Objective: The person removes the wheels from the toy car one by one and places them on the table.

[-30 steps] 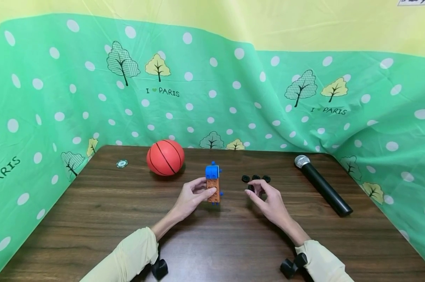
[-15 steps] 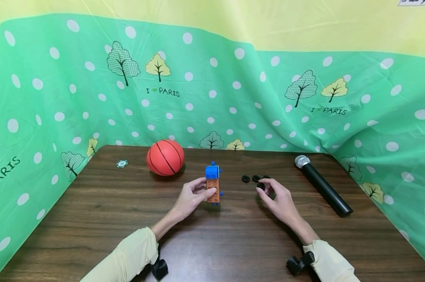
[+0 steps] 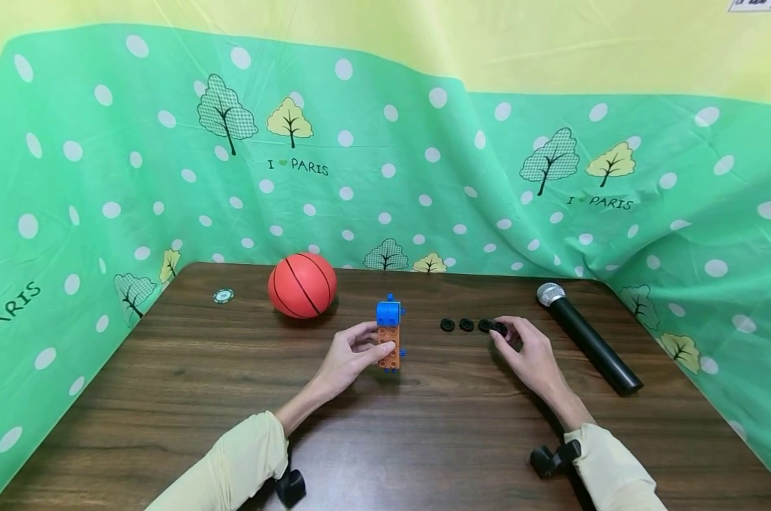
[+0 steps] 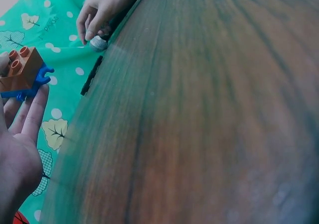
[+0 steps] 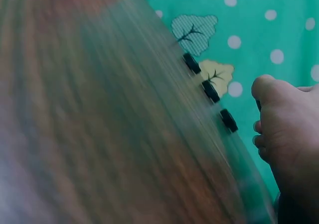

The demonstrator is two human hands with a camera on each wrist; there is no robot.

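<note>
My left hand (image 3: 350,360) grips an orange and blue building-block toy (image 3: 388,337), thumb on its studded orange face. A blue block caps its far end, and small blue pegs stick out at its right side. In the left wrist view, the orange brick (image 4: 25,69) shows a blue clip underneath, with fingers beneath it. My right hand (image 3: 531,355) pinches a small black toy wheel (image 3: 499,328) between thumb and fingertips, at the right end of a row. Three similar black wheels (image 3: 466,324) lie beside it on the table; in the right wrist view the held one is mostly hidden.
A red basketball (image 3: 302,285) sits at the back left, with a poker chip (image 3: 223,296) farther left. On the right lies a black microphone (image 3: 590,341). A green dotted cloth (image 3: 385,191) hangs behind the brown wooden table (image 3: 385,440).
My right hand has moved right with the black wheel, from in front of the row to its right end, uncovering the three other wheels. The left hand holds the toy in place.
</note>
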